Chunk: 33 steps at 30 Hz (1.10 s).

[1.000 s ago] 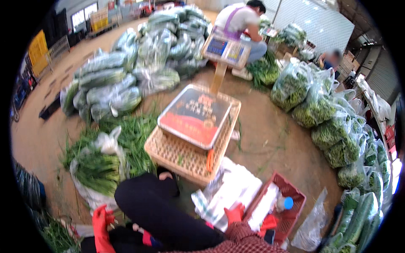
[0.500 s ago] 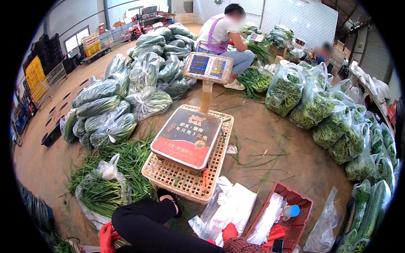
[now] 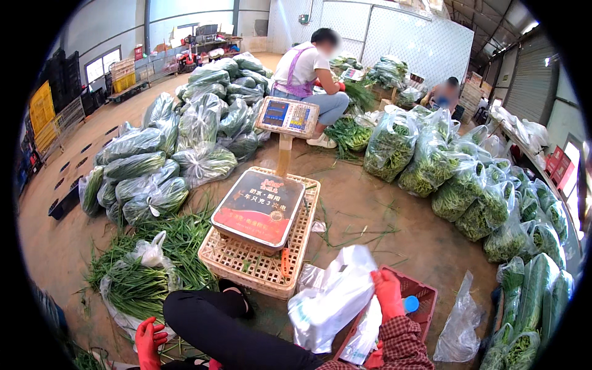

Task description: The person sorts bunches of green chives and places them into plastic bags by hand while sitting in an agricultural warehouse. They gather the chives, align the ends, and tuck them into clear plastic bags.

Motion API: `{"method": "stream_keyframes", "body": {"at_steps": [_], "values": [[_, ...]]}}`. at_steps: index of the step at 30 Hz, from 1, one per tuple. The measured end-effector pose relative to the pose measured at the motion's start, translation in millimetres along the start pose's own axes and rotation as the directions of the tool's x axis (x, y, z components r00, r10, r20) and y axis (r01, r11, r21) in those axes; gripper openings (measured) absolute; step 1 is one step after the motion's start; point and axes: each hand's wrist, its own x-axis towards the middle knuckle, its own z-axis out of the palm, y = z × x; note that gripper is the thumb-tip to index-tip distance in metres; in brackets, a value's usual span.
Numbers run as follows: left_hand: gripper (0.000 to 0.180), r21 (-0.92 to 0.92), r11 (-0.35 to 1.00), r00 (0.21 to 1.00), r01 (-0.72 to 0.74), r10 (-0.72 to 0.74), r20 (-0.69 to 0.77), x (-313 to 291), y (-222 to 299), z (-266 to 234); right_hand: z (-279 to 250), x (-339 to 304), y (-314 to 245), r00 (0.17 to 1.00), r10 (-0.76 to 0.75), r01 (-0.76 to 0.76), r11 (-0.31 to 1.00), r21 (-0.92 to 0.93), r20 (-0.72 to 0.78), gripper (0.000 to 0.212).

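Observation:
A white plastic bag [image 3: 333,302] hangs from my right hand [image 3: 387,292], which wears a red glove and is closed on its upper edge. Part of the bag is blurred by motion. Over by my left knee, my left hand [image 3: 150,341], also in a red glove, is empty with its fingers apart. Closest to it is a tied clear bag of green stalks [image 3: 139,283], lying on a heap of loose greens [image 3: 191,237]. In front of me a platform scale [image 3: 259,208] rests on an upturned cream plastic crate [image 3: 271,287].
Beside my right arm stands a dark red crate [image 3: 422,296] with a blue-capped bottle [image 3: 411,304]. Filled vegetable bags [image 3: 203,117] are piled at far left; more bagged greens [image 3: 456,194] line the right. A co-worker [image 3: 302,77] sits beyond the scale, another person [image 3: 441,95] farther back.
My right hand has risen from low beside the crate, lifting a white bag off the pile. My left hand has moved slightly up and left, fingers now spread. The view has shifted right.

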Motion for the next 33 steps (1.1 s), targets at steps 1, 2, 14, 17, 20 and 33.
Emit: {"method": "stream_keyframes", "body": {"at_steps": [1, 2, 14, 17, 20, 33], "values": [[0.029, -0.001, 1.000, 1.000, 0.012, -0.012, -0.003, 0, -1, 0, -1, -2, -12, 0.999, 0.043, -0.043, 0.993, 0.108, 0.002, 0.031], [0.029, -0.011, 1.000, 1.000, 0.007, -0.006, 0.014, 0, -1, 1, 4, -8, -32, 0.996, 0.085, -0.087, 0.971, 0.221, 0.017, 0.032], [0.027, -0.183, 0.979, 0.993, -0.085, 0.098, 0.068, -15, 9, 8, -32, 46, -213, 0.879, -0.476, 0.464, 0.848, 0.256, -0.018, 0.018], [0.027, -0.213, 0.966, 0.983, -0.143, 0.164, 0.083, -35, 28, 18, 32, 54, -200, 0.849, -0.512, 0.448, 0.829, 0.335, 0.129, 0.014], [0.030, -0.272, 0.941, 0.955, -0.202, 0.251, 0.156, -39, 45, 20, 89, 72, -199, 0.638, -0.702, 0.436, 0.668, 0.603, 0.316, 0.013], [0.061, -0.472, 0.743, 0.715, -0.475, 0.639, 0.285, -53, 122, -3, 317, -169, -345, -0.589, -0.586, 0.758, -0.162, 0.632, 0.556, 0.021]]}}
